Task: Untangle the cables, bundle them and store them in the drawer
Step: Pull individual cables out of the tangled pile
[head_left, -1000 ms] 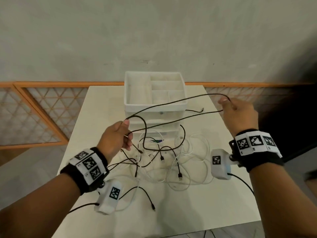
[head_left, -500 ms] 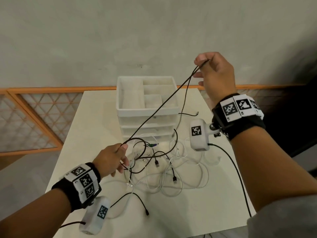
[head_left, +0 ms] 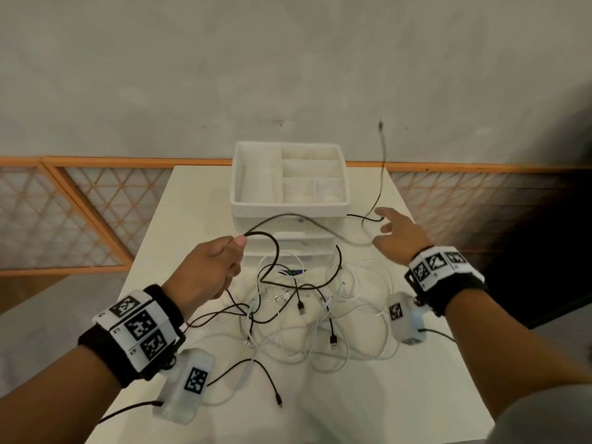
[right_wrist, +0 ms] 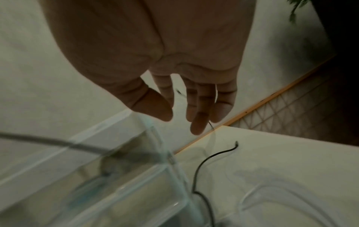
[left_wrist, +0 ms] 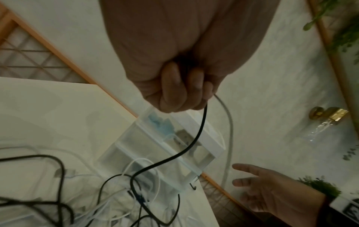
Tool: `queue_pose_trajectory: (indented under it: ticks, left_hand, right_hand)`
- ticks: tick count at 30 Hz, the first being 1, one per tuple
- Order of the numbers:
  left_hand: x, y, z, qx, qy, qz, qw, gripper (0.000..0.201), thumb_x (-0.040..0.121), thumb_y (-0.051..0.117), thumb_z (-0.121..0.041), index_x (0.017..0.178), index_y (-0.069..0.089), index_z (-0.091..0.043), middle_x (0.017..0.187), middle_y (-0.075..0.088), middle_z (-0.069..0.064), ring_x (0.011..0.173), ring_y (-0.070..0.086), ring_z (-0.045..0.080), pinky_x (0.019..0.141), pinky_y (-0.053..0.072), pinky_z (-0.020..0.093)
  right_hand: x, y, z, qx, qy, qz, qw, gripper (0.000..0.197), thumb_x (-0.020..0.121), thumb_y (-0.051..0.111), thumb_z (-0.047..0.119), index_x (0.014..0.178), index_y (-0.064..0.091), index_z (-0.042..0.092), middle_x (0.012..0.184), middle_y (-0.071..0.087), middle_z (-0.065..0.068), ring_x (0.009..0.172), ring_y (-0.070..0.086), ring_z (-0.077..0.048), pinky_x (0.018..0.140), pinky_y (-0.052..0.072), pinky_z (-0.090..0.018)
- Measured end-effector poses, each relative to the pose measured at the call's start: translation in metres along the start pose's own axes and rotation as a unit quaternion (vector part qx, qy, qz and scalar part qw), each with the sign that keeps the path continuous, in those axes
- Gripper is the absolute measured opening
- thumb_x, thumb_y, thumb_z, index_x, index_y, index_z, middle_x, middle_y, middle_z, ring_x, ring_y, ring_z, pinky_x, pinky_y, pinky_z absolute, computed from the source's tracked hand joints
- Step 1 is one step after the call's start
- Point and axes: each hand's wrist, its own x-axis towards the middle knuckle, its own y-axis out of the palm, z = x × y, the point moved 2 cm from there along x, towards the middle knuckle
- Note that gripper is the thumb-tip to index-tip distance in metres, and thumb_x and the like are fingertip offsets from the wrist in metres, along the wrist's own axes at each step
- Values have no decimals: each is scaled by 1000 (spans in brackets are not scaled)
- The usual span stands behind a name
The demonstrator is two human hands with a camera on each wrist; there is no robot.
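Left hand [head_left: 208, 270] grip on looped, motion-blurred black cable [head_left: 272, 248]

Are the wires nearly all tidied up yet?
Not nearly. Nothing looks bundled or stored: the drawer unit has its drawers shut, and its top tray looks empty. In hand: the left hand grips one black cable; the right hand is open. Left: the pile of cables on the table remains tangled.
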Motion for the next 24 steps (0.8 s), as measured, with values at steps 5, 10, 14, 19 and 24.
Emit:
queue_pose_trajectory:
  ticks: [5, 10, 14, 19, 24]
  left_hand:
    - [-5, 24, -32, 47, 79, 58, 994, 37, 102, 46, -35, 74, 52, -10, 49, 35, -10, 42, 25, 10, 38, 23, 17]
    - [-20, 36, -67, 13, 163, 79, 983, 49, 103, 43, -38, 60, 37, -14, 53, 28, -1, 43, 21, 10, 41, 23, 16]
    - [-22, 10, -57, -16, 153, 52, 987, 45, 102, 45, -36, 62, 36, -16, 57, 27, 0, 51, 20, 15, 48, 18, 26]
    - [-13, -11, 15, 310, 69, 95, 943, 45, 101, 43, -44, 68, 46, -15, 59, 44, -4, 53, 38, 14, 56, 36, 26]
    - [-5, -1, 69, 267, -46, 57, 961, 35, 102, 43, -30, 74, 52, -12, 63, 55, 4, 57, 47, 22, 57, 41, 31]
  right_hand:
    - [-57, 34, 65, 131, -174, 57, 974, 67, 82, 76, 31, 139, 43, 46, 70, 62, 9, 63, 57, -4, 71, 50, -21]
    - [-51, 73, 63, 106, -126, 152, 975, 22, 93, 63, 40, 83, 69, 21, 42, 53, 14, 35, 44, -2, 49, 35, -20]
    - [-17, 54, 13, 30, 32, 78, 996, 30, 91, 64, 43, 85, 71, 14, 73, 72, -3, 56, 62, -18, 56, 52, -29]
    - [-9, 20, 3, 163, -66, -208, 962, 11, 86, 73, 30, 84, 64, 35, 91, 70, 4, 76, 68, -21, 80, 56, -37]
    - [-16, 69, -17, 55, 13, -50, 997, 84, 85, 75, 27, 154, 26, 26, 143, 54, -9, 131, 51, -31, 108, 39, -37]
